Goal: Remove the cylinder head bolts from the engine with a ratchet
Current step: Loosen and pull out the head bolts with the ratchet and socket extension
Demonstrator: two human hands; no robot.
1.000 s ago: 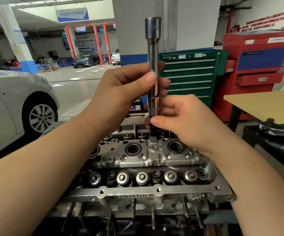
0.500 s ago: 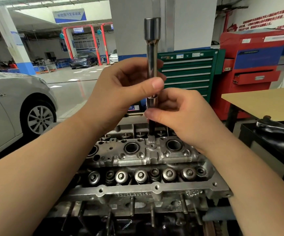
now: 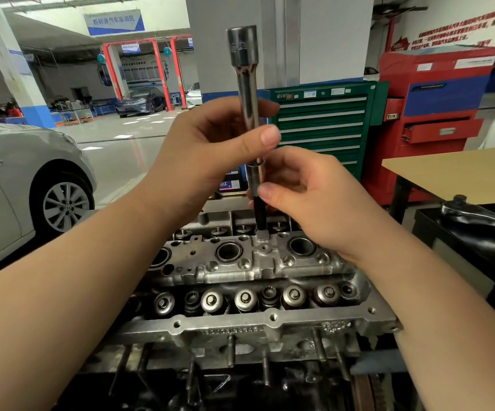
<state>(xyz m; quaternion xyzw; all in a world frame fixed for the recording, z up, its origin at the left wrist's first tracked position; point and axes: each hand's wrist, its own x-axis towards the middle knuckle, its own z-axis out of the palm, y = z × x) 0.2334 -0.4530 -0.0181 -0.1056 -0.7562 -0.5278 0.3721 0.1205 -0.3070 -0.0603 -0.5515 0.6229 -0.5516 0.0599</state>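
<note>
1. The extension bar [image 3: 247, 93] is held upright, pinched by the left hand [image 3: 210, 149] at mid-shaft.
2. Its lower socket [image 3: 256, 179] is gripped by the right hand [image 3: 308, 200], nearer the bolt.
3. The bit meets a bolt hole at the cylinder head [image 3: 258, 262] far edge, directly below both hands.

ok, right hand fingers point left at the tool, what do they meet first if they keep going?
The right hand fingers already pinch the extension bar. Beyond it, probably the left hand, though depth is unclear.

The right hand [image 3: 314, 203] has slid down the extension bar [image 3: 247, 114], its thumb now nearer the cylinder head [image 3: 240, 262].
</note>
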